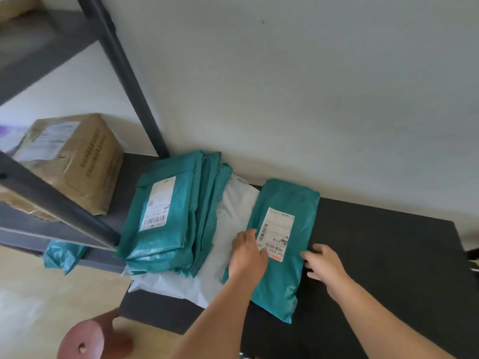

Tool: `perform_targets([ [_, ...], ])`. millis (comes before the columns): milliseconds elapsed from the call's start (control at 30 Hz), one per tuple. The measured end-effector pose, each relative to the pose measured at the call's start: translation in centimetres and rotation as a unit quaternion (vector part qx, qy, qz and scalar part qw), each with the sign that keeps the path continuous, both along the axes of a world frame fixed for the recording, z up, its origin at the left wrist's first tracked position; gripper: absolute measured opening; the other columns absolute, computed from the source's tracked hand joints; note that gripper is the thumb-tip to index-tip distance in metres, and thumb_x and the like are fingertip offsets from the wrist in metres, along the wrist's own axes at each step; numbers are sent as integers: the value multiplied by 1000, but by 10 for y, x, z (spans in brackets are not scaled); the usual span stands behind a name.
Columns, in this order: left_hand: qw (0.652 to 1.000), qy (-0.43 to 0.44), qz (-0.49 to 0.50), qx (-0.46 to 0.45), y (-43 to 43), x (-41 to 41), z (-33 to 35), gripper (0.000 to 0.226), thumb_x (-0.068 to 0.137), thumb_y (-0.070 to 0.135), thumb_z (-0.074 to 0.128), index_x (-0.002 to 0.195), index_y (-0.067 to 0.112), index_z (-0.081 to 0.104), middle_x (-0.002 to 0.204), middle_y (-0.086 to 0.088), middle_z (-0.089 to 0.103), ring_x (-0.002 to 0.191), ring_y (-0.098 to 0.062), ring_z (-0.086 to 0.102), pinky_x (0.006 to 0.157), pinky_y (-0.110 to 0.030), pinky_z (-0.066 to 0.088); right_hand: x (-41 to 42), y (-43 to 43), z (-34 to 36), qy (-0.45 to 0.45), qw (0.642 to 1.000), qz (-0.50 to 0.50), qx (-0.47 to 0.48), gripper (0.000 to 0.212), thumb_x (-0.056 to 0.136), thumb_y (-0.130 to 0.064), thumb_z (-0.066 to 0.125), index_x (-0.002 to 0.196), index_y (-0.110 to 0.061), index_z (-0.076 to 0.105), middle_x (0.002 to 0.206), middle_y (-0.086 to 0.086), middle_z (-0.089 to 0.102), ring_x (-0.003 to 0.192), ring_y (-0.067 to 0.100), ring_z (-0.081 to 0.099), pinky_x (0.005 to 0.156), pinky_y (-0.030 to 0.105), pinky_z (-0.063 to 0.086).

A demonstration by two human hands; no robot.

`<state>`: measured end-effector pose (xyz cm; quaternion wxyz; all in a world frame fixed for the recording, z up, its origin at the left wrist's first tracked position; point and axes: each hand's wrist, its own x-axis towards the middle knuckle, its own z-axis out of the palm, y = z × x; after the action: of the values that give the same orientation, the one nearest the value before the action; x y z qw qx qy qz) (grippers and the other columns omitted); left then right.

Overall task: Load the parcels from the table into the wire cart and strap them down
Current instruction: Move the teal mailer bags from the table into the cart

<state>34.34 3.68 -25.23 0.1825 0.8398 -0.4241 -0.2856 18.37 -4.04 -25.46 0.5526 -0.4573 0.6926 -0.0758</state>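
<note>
A pale wall [285, 86] is seen behind a black worktop [388, 255]. A dark metal rack [124, 73] is set at the left, a cardboard box [77, 161] on its shelf. A light floor [39, 294] and a reddish stool [88, 338] are shown below.

free: bare table [388, 255] right | blocked: teal stack [168, 216], shelf post [59, 203] left
</note>
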Motion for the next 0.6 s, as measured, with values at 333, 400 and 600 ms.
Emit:
perform_targets([
  [333, 1000, 15, -28, 0, -5, 13, -9, 70, 93, 21, 55, 153, 20, 18, 142, -4, 40, 129, -22, 35, 111, -34, 32, 24, 1, 3, -173, 975, -134, 47, 20, 94, -21, 62, 114, -16, 62, 107, 4, 71, 98, 26, 68, 85, 43, 54],
  [400, 999, 26, -28, -15, -4, 12, -9, 68, 93, 21, 55, 152, 21, 20, 140, -3, 43, 128, -21, 37, 110, -34, 34, 25, 4, 5, -184, 971, -142, 49, 18, 93, -23, 65, 110, -16, 61, 104, 6, 71, 96, 26, 68, 79, 40, 54],
  [600, 997, 51, -41, -46, -3, 3, -9, 66, 94, 23, 56, 152, 21, 23, 139, -1, 49, 126, -20, 43, 106, -35, 41, 20, 12, 7, -167, 973, -154, 49, 24, 89, -12, 69, 113, -14, 66, 106, 7, 72, 96, 27, 68, 86, 41, 53],
])
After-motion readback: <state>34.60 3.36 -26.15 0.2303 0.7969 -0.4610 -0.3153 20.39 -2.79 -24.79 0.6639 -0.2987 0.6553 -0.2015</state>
